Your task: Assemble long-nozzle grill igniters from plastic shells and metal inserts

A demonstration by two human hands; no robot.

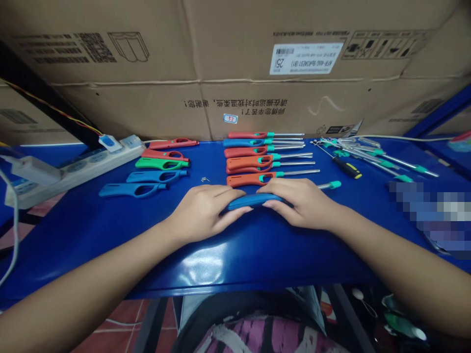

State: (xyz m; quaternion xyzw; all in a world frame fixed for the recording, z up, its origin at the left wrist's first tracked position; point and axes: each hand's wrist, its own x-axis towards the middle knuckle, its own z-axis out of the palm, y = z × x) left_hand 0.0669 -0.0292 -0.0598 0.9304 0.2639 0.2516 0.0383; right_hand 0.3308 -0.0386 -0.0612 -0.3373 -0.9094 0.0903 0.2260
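Note:
A blue lighter handle [253, 200] lies level between my two hands, close above the blue table. My left hand [206, 211] grips its left end, thumb on the near side and fingers on the far side. Its right end is held the same way by my right hand [303, 202]. Just beyond my hands lies a stack of red, orange and blue lighters with metal tubes, the nearest an orange one [250, 180]. To the left are loose handles: red, a green one [162, 163] and a blue one [132, 189]. A metal tube with a green tip [330, 185] shows behind my right hand.
A power strip [84, 164] with plugs stands at the left. Tiny metal pieces [205, 180] lie mid-table. At the right are a black and yellow screwdriver [347, 167] and several metal tubes with green ends [390, 159]. A cardboard wall [147, 108] closes the back.

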